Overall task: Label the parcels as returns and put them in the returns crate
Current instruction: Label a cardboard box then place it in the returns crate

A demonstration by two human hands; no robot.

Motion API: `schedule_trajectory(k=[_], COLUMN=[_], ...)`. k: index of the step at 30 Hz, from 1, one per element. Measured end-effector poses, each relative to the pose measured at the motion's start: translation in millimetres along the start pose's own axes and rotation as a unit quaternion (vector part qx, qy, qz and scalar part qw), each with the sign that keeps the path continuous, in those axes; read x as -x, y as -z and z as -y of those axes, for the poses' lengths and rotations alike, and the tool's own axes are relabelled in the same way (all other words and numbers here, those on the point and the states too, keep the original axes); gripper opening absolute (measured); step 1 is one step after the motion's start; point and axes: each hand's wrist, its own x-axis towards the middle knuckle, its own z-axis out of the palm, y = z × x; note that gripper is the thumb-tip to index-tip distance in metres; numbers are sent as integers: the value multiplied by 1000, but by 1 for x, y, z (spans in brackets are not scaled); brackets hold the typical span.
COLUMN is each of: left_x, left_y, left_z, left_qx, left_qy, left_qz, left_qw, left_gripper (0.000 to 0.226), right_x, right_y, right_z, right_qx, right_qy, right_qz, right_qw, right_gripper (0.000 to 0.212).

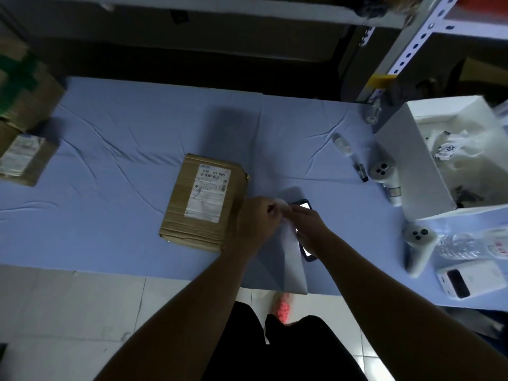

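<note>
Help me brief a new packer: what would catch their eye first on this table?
Probably the brown parcel with its white shipping label, lying mid-table on the blue cloth. Just right of it, the left hand and right hand pinch a small pale piece together above a white sheet and a lit phone. An open white box sits far right.

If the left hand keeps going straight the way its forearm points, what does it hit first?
Probably the white sheet pinched between the left hand and right hand; just beyond lies the lit phone. Depth is unclear.
</note>
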Motion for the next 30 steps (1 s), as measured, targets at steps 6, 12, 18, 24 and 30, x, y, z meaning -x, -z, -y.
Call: schedule_trajectory(k=[6, 12, 18, 24, 30], left_x=[-3, -8, -15, -20, -20], left_y=[1, -1, 2, 32, 67], left_z=[-9, -7, -13, -38, -40], left_qx=[-1, 25, 4, 15, -56], left_qy=[72, 138, 169, 102, -13], left_qz=[-35, -28, -64, -244, -321], left_qw=[997, 990, 984, 964, 945], left_gripper=[25, 36, 22, 21, 10], right_x=[-15, -18, -21, -21, -8], right_y=[4, 5, 5, 2, -11], right_z=[-6, -8, -8, -6, -5], right_qx=[32, 54, 73, 116, 249], right_qy=[-4, 4, 5, 36, 119], right_qz=[18, 51, 2, -68, -182], right_qw=[999, 997, 997, 990, 944], right_gripper=[22, 25, 11, 16, 32])
